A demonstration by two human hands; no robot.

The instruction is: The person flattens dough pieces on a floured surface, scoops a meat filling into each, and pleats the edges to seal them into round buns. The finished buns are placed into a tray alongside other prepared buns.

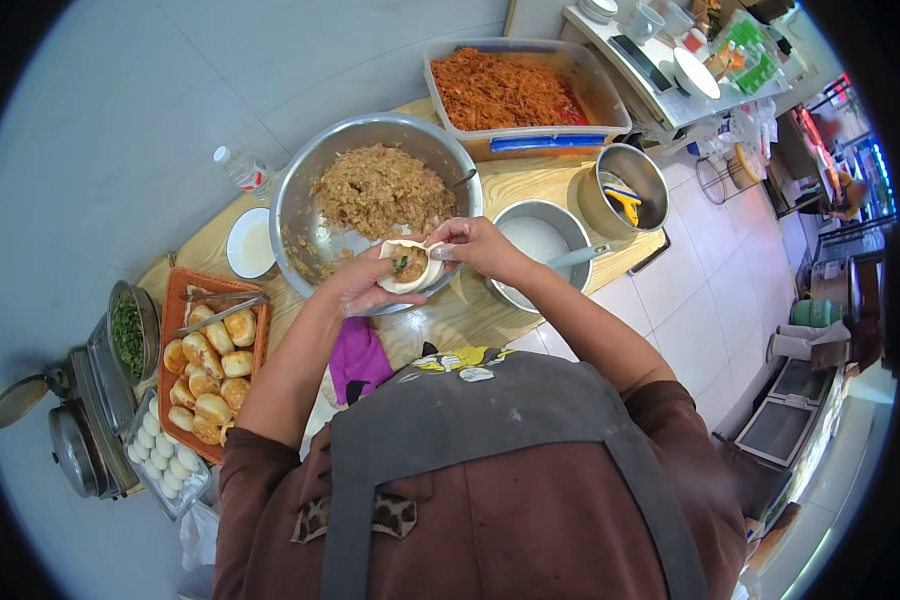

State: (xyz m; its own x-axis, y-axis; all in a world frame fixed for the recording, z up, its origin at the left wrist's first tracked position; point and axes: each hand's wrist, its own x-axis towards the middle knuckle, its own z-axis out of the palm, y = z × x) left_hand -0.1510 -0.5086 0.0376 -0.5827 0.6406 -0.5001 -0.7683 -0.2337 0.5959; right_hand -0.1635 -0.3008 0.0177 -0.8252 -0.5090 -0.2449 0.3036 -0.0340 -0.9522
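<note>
A round dough wrapper [411,268] rests cupped in my left hand [360,283], with meat filling and a bit of green leaf showing in its open middle. My right hand [465,244] pinches the wrapper's right edge between floury fingertips. Both hands are above the near rim of a large steel bowl [300,172]. Inside that bowl sits a mound of minced filling [379,187], with a utensil handle [463,178] sticking out at the right. Beside my right forearm stands a pot of white powder or liquid [529,229] with a pale-handled utensil [579,256].
A plastic tub [529,139] of reddish filling is at the back. To its right stands a steel pot [596,184] with a yellow-handled scraper [624,202]. Leftward are a white bowl [250,242], a bottle [244,171], a basket [172,315] of browned buns and a tray of dough balls [166,457].
</note>
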